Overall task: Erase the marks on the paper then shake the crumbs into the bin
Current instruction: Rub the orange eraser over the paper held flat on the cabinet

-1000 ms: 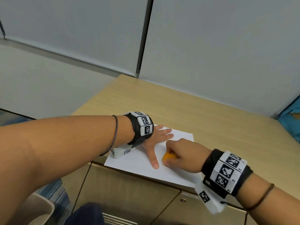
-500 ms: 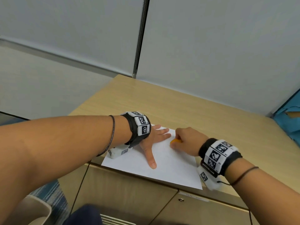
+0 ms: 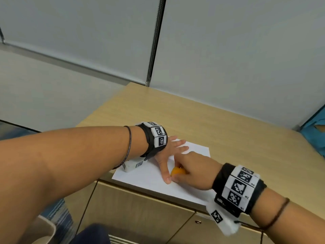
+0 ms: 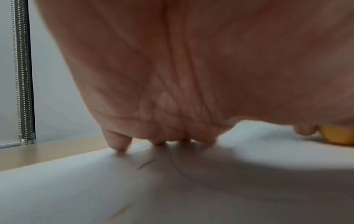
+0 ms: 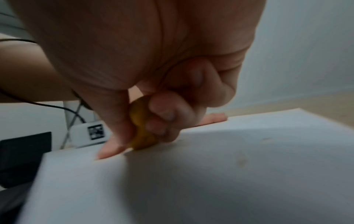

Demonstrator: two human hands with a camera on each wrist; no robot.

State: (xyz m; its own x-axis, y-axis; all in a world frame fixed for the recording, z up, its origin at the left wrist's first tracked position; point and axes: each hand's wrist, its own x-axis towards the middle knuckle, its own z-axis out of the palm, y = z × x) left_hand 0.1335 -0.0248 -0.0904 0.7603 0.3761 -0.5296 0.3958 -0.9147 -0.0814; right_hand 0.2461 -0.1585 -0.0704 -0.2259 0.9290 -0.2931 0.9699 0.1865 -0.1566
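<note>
A white sheet of paper (image 3: 140, 176) lies at the near edge of the wooden desk (image 3: 228, 138). My left hand (image 3: 168, 154) lies flat on the sheet with straight, spread fingers, pressing it down. Faint pencil marks (image 4: 145, 164) show on the paper (image 4: 95, 189) just below its fingertips (image 4: 118, 144). My right hand (image 3: 190, 171) pinches an orange eraser (image 3: 177, 171) against the sheet, right beside my left thumb. In the right wrist view the eraser (image 5: 141, 133) sits between thumb and curled fingers, its lower edge on the paper (image 5: 229, 166).
The rim of a beige bin (image 3: 47, 228) shows on the floor at lower left, below the desk edge. Cabinet doors (image 3: 133, 213) run under the desk front. Grey wall panels stand behind the desk, and something blue (image 3: 314, 131) lies at its far right.
My right hand with the eraser went away from me across the sheet, then came back towards the near edge beside my left thumb. My left hand has stayed flat on the paper.
</note>
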